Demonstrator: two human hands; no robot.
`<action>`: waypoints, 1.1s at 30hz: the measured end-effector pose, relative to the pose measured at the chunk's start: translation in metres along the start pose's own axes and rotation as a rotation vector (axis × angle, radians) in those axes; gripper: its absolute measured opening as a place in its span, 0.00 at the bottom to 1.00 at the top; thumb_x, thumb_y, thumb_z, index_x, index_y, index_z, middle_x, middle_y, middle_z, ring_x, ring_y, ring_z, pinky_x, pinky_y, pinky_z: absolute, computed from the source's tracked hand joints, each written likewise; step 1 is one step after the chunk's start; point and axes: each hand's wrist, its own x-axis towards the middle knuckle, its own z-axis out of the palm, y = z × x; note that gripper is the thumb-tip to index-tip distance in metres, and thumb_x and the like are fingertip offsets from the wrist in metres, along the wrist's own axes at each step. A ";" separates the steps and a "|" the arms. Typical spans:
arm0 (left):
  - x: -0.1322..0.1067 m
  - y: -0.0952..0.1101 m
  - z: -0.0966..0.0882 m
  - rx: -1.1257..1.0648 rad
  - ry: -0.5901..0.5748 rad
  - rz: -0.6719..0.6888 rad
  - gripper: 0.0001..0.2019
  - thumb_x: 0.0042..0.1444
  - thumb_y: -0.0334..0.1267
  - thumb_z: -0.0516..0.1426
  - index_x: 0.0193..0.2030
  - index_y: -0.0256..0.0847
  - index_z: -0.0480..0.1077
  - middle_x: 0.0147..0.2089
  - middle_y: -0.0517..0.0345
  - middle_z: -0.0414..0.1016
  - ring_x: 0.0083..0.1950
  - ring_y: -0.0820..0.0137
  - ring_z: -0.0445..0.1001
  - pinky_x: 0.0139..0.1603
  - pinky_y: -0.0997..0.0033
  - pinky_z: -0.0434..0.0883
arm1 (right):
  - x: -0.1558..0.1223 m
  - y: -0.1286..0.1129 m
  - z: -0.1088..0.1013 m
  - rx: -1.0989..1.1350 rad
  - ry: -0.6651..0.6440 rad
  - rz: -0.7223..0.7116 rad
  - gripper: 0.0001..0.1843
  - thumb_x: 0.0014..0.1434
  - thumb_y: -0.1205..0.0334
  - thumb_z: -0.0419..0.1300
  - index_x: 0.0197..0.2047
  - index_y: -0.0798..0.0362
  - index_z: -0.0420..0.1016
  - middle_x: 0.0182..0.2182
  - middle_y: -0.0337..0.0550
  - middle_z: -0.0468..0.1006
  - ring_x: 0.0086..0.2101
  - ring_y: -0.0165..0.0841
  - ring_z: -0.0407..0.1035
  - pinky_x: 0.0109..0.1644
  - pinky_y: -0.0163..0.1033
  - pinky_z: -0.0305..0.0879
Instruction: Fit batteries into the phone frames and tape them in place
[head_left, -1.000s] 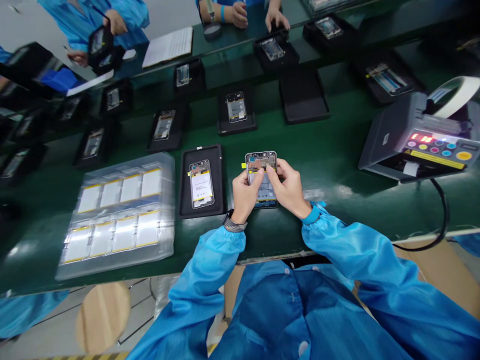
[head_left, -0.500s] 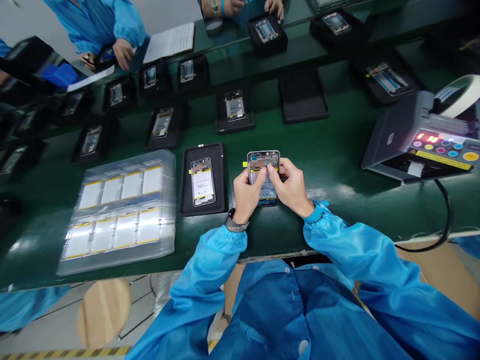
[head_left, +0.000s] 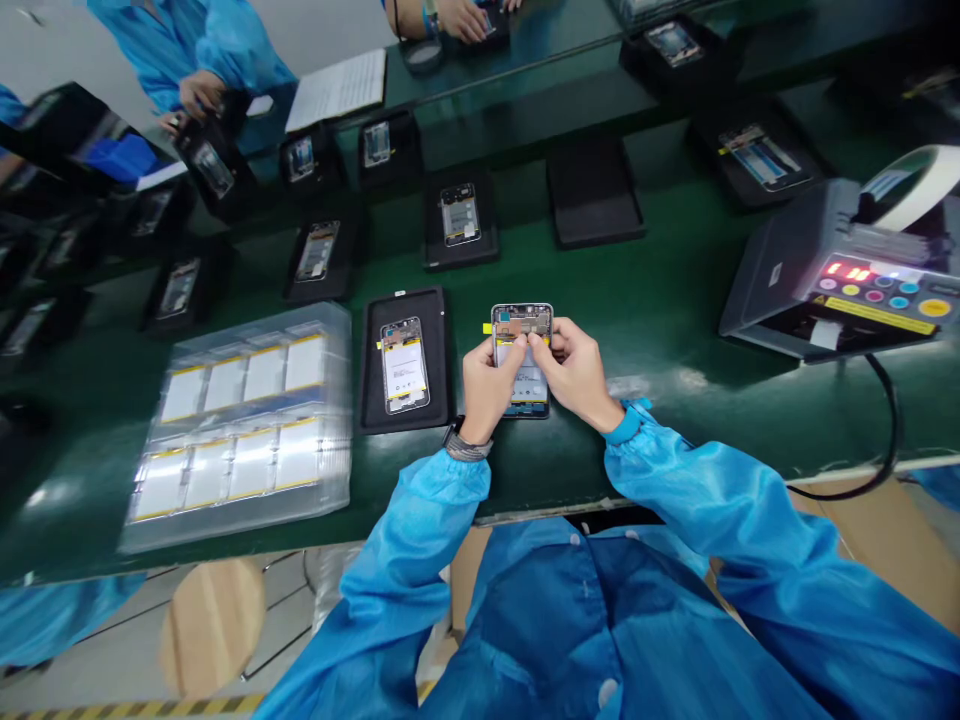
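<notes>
An open phone body (head_left: 523,325) with its insides showing is held over the green belt (head_left: 660,300) in front of me. My left hand (head_left: 484,385) grips its left side, thumb pressed on the middle. My right hand (head_left: 574,370) closes on its right side, thumb and forefinger pinching at the yellow-edged part near the top. To the left, a black tray (head_left: 405,360) carries a second phone body (head_left: 404,365).
A clear blister pack of white batteries (head_left: 240,425) lies at the left. A grey tape dispenser (head_left: 832,270) with lit buttons stands at the right. Several black trays with phones ride the belt behind. Other people's hands work at the far side.
My hands and the phone body have stayed nearly in place; my thumbs shifted slightly on it. Trays on the far belt moved, and the people opposite moved their hands.
</notes>
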 end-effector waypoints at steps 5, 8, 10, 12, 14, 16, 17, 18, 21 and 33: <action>-0.002 -0.004 0.003 -0.002 0.019 -0.015 0.16 0.53 0.49 0.67 0.30 0.35 0.77 0.27 0.60 0.73 0.28 0.74 0.66 0.28 0.76 0.62 | -0.001 -0.001 0.001 0.028 0.041 -0.030 0.12 0.63 0.52 0.62 0.40 0.52 0.71 0.28 0.38 0.78 0.26 0.30 0.68 0.29 0.34 0.59; -0.001 -0.008 0.004 -0.009 0.013 -0.051 0.17 0.53 0.49 0.67 0.28 0.35 0.76 0.27 0.60 0.73 0.29 0.74 0.66 0.28 0.75 0.62 | 0.000 0.001 0.002 0.065 0.053 -0.012 0.12 0.61 0.53 0.64 0.37 0.51 0.69 0.26 0.37 0.76 0.26 0.30 0.67 0.29 0.34 0.60; 0.000 -0.010 0.004 -0.024 0.002 -0.068 0.17 0.54 0.49 0.67 0.28 0.35 0.75 0.27 0.60 0.73 0.29 0.73 0.66 0.29 0.75 0.62 | 0.002 0.003 0.001 0.093 0.048 0.009 0.13 0.60 0.52 0.65 0.36 0.51 0.68 0.25 0.36 0.75 0.25 0.29 0.66 0.28 0.34 0.59; 0.001 -0.010 0.003 -0.041 -0.020 -0.072 0.18 0.54 0.51 0.67 0.29 0.35 0.75 0.27 0.59 0.73 0.29 0.73 0.66 0.30 0.75 0.62 | 0.003 0.003 0.001 0.116 0.030 0.024 0.15 0.60 0.49 0.65 0.37 0.51 0.69 0.25 0.36 0.74 0.25 0.29 0.66 0.28 0.34 0.60; 0.001 -0.007 0.002 -0.044 -0.039 -0.060 0.19 0.55 0.52 0.66 0.30 0.35 0.76 0.28 0.59 0.73 0.29 0.73 0.66 0.29 0.75 0.62 | 0.003 0.002 0.000 0.127 0.010 0.024 0.16 0.61 0.47 0.65 0.39 0.51 0.70 0.26 0.37 0.74 0.26 0.30 0.67 0.29 0.34 0.61; 0.001 -0.003 0.000 -0.030 -0.036 -0.031 0.19 0.55 0.52 0.65 0.32 0.35 0.76 0.28 0.59 0.74 0.29 0.74 0.65 0.29 0.75 0.61 | 0.002 -0.001 -0.001 0.126 -0.009 0.011 0.17 0.62 0.46 0.64 0.42 0.52 0.71 0.28 0.38 0.76 0.28 0.31 0.69 0.30 0.35 0.64; 0.000 -0.001 0.000 -0.018 -0.028 -0.013 0.18 0.56 0.52 0.65 0.32 0.35 0.77 0.29 0.59 0.74 0.29 0.74 0.65 0.29 0.75 0.62 | 0.002 -0.002 -0.001 0.123 -0.019 0.005 0.17 0.63 0.46 0.64 0.43 0.52 0.72 0.30 0.39 0.77 0.29 0.32 0.70 0.32 0.36 0.65; 0.000 0.001 -0.001 -0.006 -0.020 0.003 0.18 0.56 0.51 0.65 0.32 0.35 0.77 0.29 0.59 0.74 0.29 0.74 0.65 0.30 0.75 0.62 | 0.001 -0.003 -0.001 0.119 -0.028 0.002 0.17 0.63 0.46 0.63 0.43 0.52 0.72 0.31 0.40 0.78 0.30 0.32 0.71 0.32 0.36 0.65; -0.001 0.004 -0.002 0.029 0.005 0.017 0.17 0.55 0.50 0.66 0.30 0.35 0.76 0.28 0.59 0.73 0.30 0.73 0.66 0.31 0.75 0.63 | -0.001 -0.004 -0.001 0.096 -0.037 0.001 0.17 0.63 0.45 0.63 0.42 0.51 0.71 0.30 0.39 0.78 0.29 0.32 0.70 0.32 0.36 0.65; 0.004 -0.004 0.001 -0.026 -0.094 -0.032 0.18 0.56 0.51 0.65 0.31 0.35 0.77 0.29 0.58 0.73 0.30 0.72 0.66 0.31 0.74 0.62 | 0.001 -0.003 -0.003 0.030 0.026 -0.010 0.15 0.61 0.48 0.63 0.37 0.51 0.69 0.25 0.35 0.72 0.24 0.29 0.62 0.28 0.35 0.56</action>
